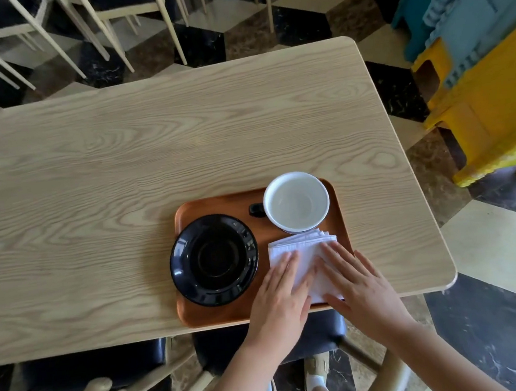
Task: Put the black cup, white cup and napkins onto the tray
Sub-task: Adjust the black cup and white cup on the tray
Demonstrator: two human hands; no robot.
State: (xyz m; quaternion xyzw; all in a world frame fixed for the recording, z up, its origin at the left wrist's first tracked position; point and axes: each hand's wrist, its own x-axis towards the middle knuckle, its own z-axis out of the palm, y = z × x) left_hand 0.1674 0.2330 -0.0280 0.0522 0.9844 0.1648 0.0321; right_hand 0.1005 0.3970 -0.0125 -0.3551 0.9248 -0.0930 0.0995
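Note:
A brown tray [216,204] lies at the table's near edge. On its far right stands the white cup [296,202], empty. A black handle [256,210] sticks out from under the cup's left side; the black cup is otherwise hidden beneath the white one. On the tray's left sits a black saucer [214,260]. A stack of white napkins [303,244] lies on the tray's near right corner. My left hand [279,301] and my right hand [360,286] both rest flat on the napkins, fingers stretched out, gripping nothing.
The light wooden table [150,149] stretches left and far from the tray. Dark-seated wooden chairs [93,368] stand below the near edge. Yellow and blue plastic stools [486,82] are stacked at the right. More chair legs stand beyond the far edge.

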